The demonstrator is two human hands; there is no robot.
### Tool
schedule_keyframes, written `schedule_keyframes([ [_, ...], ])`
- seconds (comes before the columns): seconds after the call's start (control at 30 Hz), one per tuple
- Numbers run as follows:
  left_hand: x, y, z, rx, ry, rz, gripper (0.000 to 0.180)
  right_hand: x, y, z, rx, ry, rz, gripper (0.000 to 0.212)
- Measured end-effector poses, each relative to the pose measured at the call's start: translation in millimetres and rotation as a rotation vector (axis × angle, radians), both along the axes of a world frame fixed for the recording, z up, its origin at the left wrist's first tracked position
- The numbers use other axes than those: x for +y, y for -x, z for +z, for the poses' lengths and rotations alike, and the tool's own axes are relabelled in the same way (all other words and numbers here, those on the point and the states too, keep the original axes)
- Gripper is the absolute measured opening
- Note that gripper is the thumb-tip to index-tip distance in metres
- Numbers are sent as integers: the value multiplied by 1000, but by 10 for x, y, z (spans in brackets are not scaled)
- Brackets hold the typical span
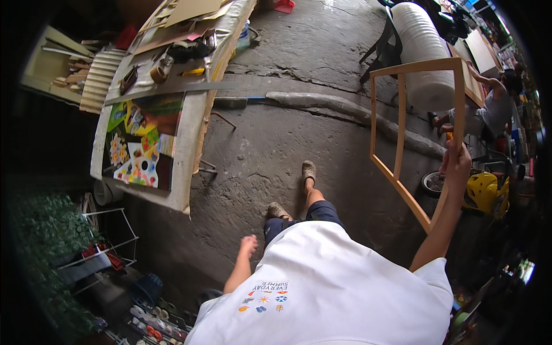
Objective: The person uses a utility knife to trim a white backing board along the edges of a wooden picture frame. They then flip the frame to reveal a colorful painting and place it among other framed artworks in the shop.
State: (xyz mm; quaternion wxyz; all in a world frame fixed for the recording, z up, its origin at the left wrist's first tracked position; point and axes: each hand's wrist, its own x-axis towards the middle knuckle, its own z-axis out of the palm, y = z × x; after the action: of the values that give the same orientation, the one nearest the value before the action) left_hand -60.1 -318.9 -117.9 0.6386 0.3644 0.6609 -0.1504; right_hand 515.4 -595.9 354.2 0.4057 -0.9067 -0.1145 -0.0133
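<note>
My right hand is closed around one side rail of a large wooden frame. The frame is bare, light wood with a crossbar, held upright out to my right. My left hand hangs low beside my body, its fingers curled in with nothing seen in them. Ahead on the left, a colourful painting lies on the near end of a long workbench, well away from either hand.
A metal straightedge, a tape roll and wood pieces lie on the bench. A wrapped bundle runs across the concrete floor. A big foam roll, a yellow helmet-like object and another person are at the right.
</note>
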Motion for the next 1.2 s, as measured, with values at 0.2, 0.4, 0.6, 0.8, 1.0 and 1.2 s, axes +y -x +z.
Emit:
schedule_keyframes([
  [0.2,1660,-872,245,-34,-426,140,35,-102,-973,-1112,227,-93,135,20],
  [0.4,1927,-2169,462,-124,-449,17,33,-49,-1195,-2677,46,350,-104,32],
  [0.6,1693,-3122,282,-168,-313,-420,42,844,-1866,-2184,-53,450,23,34],
  [0.8,1910,-3347,15,-131,-221,-366,39,2055,-2708,-1421,-38,-200,77,31],
  [1.0,2408,-3479,-120,-90,-226,137,39,3636,-3447,-1394,232,-987,-4,37],
  [1.2,2508,-3540,81,-117,-349,577,35,5875,-4127,-1955,716,-1196,15,43],
])
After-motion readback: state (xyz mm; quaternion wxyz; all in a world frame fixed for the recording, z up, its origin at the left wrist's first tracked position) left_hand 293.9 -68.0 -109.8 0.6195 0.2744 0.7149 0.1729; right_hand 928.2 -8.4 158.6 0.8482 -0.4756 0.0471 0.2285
